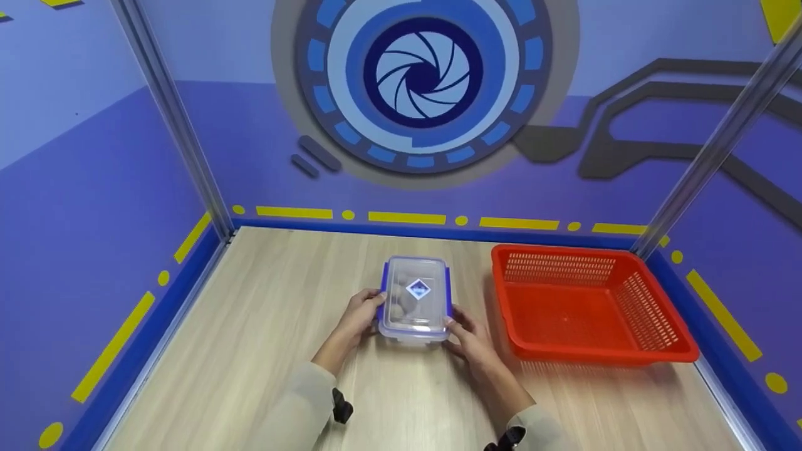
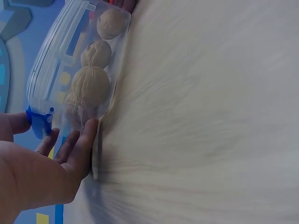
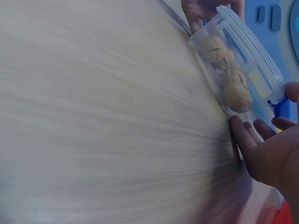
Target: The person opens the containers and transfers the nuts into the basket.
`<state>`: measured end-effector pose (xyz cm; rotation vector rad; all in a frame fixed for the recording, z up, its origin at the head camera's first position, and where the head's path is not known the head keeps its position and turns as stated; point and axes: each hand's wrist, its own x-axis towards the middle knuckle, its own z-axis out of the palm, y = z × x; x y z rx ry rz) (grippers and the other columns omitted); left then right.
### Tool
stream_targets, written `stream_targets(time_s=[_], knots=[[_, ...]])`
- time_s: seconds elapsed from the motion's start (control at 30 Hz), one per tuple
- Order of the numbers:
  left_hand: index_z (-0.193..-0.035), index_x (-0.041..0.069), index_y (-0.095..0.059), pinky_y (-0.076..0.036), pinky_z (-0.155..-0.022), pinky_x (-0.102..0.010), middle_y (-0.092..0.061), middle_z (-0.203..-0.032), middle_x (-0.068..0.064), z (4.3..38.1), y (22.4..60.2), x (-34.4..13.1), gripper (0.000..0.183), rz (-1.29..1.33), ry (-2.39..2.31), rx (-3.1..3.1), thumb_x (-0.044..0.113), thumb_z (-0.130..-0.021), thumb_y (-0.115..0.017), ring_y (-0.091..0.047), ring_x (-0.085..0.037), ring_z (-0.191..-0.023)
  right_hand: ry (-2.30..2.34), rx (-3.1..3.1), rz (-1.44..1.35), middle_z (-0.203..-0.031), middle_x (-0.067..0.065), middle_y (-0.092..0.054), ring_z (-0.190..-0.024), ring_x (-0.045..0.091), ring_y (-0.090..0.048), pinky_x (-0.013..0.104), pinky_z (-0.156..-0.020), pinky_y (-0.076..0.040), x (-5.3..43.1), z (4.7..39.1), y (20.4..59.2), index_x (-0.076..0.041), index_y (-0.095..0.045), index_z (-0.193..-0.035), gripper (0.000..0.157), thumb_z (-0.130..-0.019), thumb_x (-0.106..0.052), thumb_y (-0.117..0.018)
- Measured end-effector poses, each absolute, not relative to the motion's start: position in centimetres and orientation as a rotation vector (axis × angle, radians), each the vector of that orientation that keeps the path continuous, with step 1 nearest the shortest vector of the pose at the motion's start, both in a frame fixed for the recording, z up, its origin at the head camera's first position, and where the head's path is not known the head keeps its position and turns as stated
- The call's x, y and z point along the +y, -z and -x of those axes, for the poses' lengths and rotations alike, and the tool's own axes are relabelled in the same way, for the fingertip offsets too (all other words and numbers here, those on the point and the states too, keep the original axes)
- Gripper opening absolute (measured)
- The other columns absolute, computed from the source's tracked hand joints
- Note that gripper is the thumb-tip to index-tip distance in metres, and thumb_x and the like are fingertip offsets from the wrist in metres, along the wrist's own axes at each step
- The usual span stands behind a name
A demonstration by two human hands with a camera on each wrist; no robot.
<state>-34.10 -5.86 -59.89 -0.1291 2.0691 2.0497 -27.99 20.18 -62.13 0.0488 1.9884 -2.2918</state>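
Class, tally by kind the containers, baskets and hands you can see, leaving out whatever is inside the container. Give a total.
Clear lidded container: 1
Red basket: 1
Hands, counting the left hand and the right hand: 2
Total: 4

Left hand (image 1: pixel 361 311) and right hand (image 1: pixel 471 337) out front, facing each other, both gripping from opposite sides; left a touch farther forward. Left thumb (image 2: pixel 17 122) sits above, left fingers (image 2: pixel 84 144) below it, slightly bent, gaps between. Right thumb (image 3: pixel 292 91) same deal, right fingers (image 3: pixel 240 133) underneath, also spread. Forearms (image 1: pixel 291 407) slant inward toward the hands. Light sleeves (image 1: pixel 304 383) end behind both wrists (image 1: pixel 324 358), dark straps (image 1: pixel 341 406) at the cuffs.
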Motion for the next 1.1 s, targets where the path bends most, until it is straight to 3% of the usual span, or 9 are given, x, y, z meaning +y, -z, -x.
stream_targets(time_s=[0.17,0.37,0.5,0.67,0.77,0.93,1.1], knots=[[-0.14,-0.002,-0.058,-0.057,-0.084,-0.032,-0.066,-0.124,-0.017,34.0,59.9,-5.5,0.042,0.122,-2.038,2.114,0.025,-0.108,-0.058,-0.065,-0.024,-0.104,2.254,1.968,-0.049,-0.162,0.028,-0.037,-0.141,0.044,-0.049,0.054,-0.107,-0.051,20.7,28.0,61.7,0.004,-0.034,-0.161,0.064,-0.108,-0.019,-0.062],[-0.137,-0.007,-0.058,-0.055,-0.097,-0.039,-0.066,-0.126,-0.02,33.8,59.8,-5.7,0.042,-0.029,-1.922,2.257,0.025,-0.111,-0.056,-0.065,-0.027,-0.112,2.149,2.085,0.016,-0.152,0.033,-0.046,-0.128,0.044,-0.058,0.052,-0.102,-0.056,21.2,28.2,60.5,0.009,-0.037,-0.157,0.056,-0.108,-0.009,-0.058],[-0.138,-0.007,-0.058,-0.057,-0.094,-0.043,-0.067,-0.12,-0.019,34.0,58.9,-6.3,0.043,-0.037,-1.851,2.315,0.025,-0.11,-0.059,-0.066,-0.027,-0.106,2.17,2.118,-0.092,-0.131,0.029,-0.058,-0.103,0.032,-0.067,0.041,-0.082,-0.062,20.4,29.1,59.7,0.009,-0.045,-0.15,0.05,-0.106,-0.009,-0.06],[-0.141,-0.003,-0.057,-0.059,-0.085,-0.045,-0.067,-0.118,-0.018,34.7,57.5,-6.4,0.045,0.028,-1.874,2.22,0.03,-0.11,-0.057,-0.069,-0.027,-0.098,2.255,2.085,-0.361,-0.098,0.017,-0.064,-0.073,0.022,-0.064,0.032,-0.059,-0.053,19.3,31.0,59.2,0.005,-0.054,-0.135,0.04,-0.108,-0.024,-0.061],[-0.139,-0.001,-0.058,-0.059,-0.08,-0.04,-0.068,-0.115,-0.016,35.3,57.4,-6.3,0.046,0.057,-1.887,2.181,0.034,-0.111,-0.056,-0.068,-0.024,-0.095,2.226,2.07,-0.48,-0.096,0.015,-0.064,-0.077,0.025,-0.066,0.033,-0.061,-0.055,19.0,32.0,59.2,0.002,-0.055,-0.134,0.043,-0.108,-0.031,-0.06],[-0.132,0.001,-0.062,-0.055,-0.072,-0.034,-0.067,-0.103,-0.009,36.1,58.5,-6.2,0.042,0.107,-1.937,2.148,0.035,-0.108,-0.062,-0.064,-0.018,-0.084,2.149,2.103,-0.508,-0.108,0.019,-0.066,-0.091,0.028,-0.068,0.035,-0.07,-0.058,18.8,33.1,59.5,0.001,-0.056,-0.135,0.049,-0.107,-0.039,-0.059],[-0.118,0.0,-0.062,-0.049,-0.067,-0.028,-0.064,-0.092,-0.003,36.9,59.9,-6.4,0.032,0.07,-2.032,1.995,0.03,-0.106,-0.064,-0.06,-0.012,-0.077,2.095,2.191,-0.479,-0.101,0.017,-0.066,-0.085,0.024,-0.065,0.032,-0.067,-0.056,19.0,33.6,60.0,0.002,-0.058,-0.12,0.042,-0.109,-0.038,-0.058]])
